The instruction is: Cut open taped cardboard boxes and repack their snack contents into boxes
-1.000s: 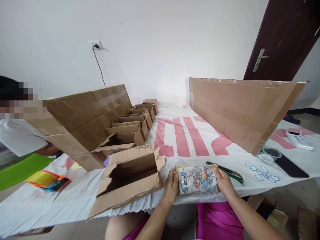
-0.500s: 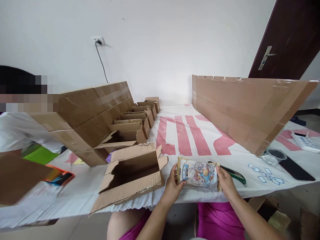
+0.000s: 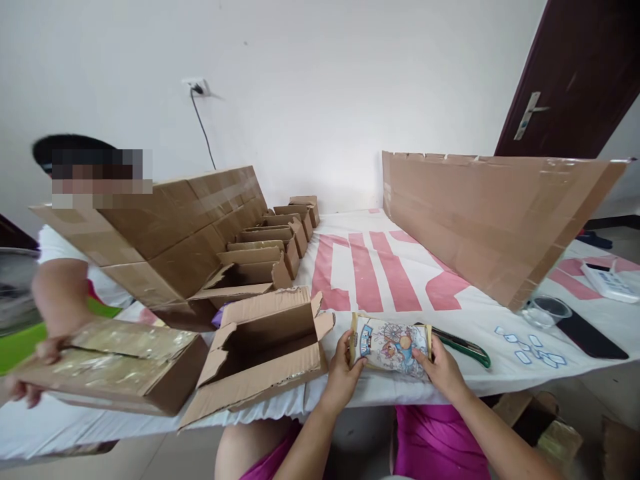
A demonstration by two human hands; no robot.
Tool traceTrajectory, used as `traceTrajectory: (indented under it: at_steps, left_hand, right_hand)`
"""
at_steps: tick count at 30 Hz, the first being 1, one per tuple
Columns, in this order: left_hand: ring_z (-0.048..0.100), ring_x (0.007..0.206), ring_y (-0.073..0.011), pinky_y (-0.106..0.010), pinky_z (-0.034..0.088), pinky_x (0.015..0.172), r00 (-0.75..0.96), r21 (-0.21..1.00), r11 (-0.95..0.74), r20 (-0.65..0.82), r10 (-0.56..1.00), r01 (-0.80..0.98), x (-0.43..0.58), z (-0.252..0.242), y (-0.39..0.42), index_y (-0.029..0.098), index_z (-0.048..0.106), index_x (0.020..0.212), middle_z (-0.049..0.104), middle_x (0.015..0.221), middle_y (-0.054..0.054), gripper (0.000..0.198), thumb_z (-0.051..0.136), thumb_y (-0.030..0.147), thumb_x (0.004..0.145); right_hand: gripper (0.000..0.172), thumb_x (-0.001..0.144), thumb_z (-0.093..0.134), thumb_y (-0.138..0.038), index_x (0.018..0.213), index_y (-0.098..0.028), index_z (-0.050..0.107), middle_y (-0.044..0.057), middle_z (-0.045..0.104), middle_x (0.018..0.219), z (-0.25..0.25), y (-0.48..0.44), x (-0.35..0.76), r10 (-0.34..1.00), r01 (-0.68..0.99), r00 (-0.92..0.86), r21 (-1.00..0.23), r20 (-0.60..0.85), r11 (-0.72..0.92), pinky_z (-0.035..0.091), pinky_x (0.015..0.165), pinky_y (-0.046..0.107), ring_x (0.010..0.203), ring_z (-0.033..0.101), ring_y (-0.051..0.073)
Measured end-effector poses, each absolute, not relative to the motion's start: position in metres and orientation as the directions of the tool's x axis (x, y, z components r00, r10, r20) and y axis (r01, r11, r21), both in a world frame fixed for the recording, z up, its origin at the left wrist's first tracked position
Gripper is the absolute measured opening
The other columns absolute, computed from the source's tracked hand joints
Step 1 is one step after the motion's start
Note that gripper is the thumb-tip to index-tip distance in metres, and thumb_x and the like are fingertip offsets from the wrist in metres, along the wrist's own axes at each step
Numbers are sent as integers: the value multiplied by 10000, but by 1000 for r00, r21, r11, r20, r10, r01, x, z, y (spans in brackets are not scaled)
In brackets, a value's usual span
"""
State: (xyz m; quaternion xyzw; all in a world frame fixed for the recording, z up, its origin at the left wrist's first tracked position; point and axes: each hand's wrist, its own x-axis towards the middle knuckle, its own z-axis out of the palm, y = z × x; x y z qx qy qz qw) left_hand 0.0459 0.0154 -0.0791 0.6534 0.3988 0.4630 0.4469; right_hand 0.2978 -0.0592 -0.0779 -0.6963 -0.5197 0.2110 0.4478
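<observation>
A cartoon-printed snack packet is held between my two hands near the table's front edge. My left hand is closed on its left end, thumb on the front. My right hand grips the right end, also with the thumb over the front. Just left of my left hand stands an open cardboard box, flaps folded outward and its inside dark. Behind the packet, on the right, lies a green-handled box cutter.
At the left, another person's hand rests on a taped carton. Several open cardboard boxes line up along a tall stack. A cardboard panel, glass cup, phone and small labels are on the right.
The other person's carton has come in from the left and now sits beside the open box. My hands still hold the packet; the right thumb has shifted further onto its front.
</observation>
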Motion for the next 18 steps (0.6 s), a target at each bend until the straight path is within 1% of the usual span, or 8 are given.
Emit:
traceTrajectory:
  at_steps: [2,4,6,8,10,13,16,18]
  left_hand:
    - [601,1143,-232,-372,473,971,220,954,-281,253,942,105,46,-80,17,241,451,1320,606,1275,-94,604,662,235,754]
    - [613,1119,-227,-363,482,953,176,955,-274,252,952,112,46,-80,18,236,468,1294,619,1245,-87,569,650,235,754]
    - [607,1124,-224,-362,477,956,132,956,-267,251,959,123,46,-80,18,230,484,1262,619,1231,-83,515,623,233,767]
    - [594,1137,-226,-370,469,965,90,955,-263,253,963,138,48,-78,17,229,503,1225,621,1209,-78,453,596,228,781]
    - [585,1141,-227,-380,460,975,51,953,-266,261,964,148,55,-73,18,230,519,1191,628,1179,-70,407,578,212,789]
    - [566,1174,-221,-363,450,987,11,948,-285,287,958,143,75,-60,31,224,522,1202,607,1219,-78,422,578,175,787]
    - [521,1242,-227,-336,441,1000,-52,949,-286,295,954,130,103,-44,64,209,513,1253,549,1309,-107,462,597,178,800]
    - [515,1247,-238,-366,428,1024,-99,956,-265,278,956,122,121,-36,91,198,517,1267,542,1318,-116,440,602,220,836]
  right_hand:
    - [544,829,536,-574,1240,-221,493,99,715,1085,-77,-60,298,928,516,335,-856,165,-34,520,824,379,981,674,287]
    - [515,839,538,-550,1233,-222,497,91,710,1085,-76,-64,297,955,498,251,-867,155,9,523,822,372,977,670,276]
    - [518,784,623,-513,1199,-216,535,90,696,1106,-76,-69,295,971,540,159,-839,181,68,516,846,389,1000,653,282]
    - [555,681,729,-424,1165,-200,572,105,678,1129,-76,-71,293,966,602,118,-790,231,116,497,886,426,1040,625,307]
    - [575,632,740,-293,1172,-190,573,114,670,1148,-75,-66,292,957,582,135,-802,256,133,484,911,442,1065,613,314]
    - [560,667,652,-172,1213,-200,532,92,679,1152,-68,-37,298,953,474,184,-871,242,129,489,917,411,1066,628,276]
    - [566,721,639,-145,1262,-211,484,79,668,1174,-55,14,310,942,447,230,-887,244,120,492,926,381,1091,622,244]
    - [524,776,656,-169,1269,-213,484,79,647,1201,-48,51,316,938,441,259,-892,230,96,492,935,382,1098,614,229]
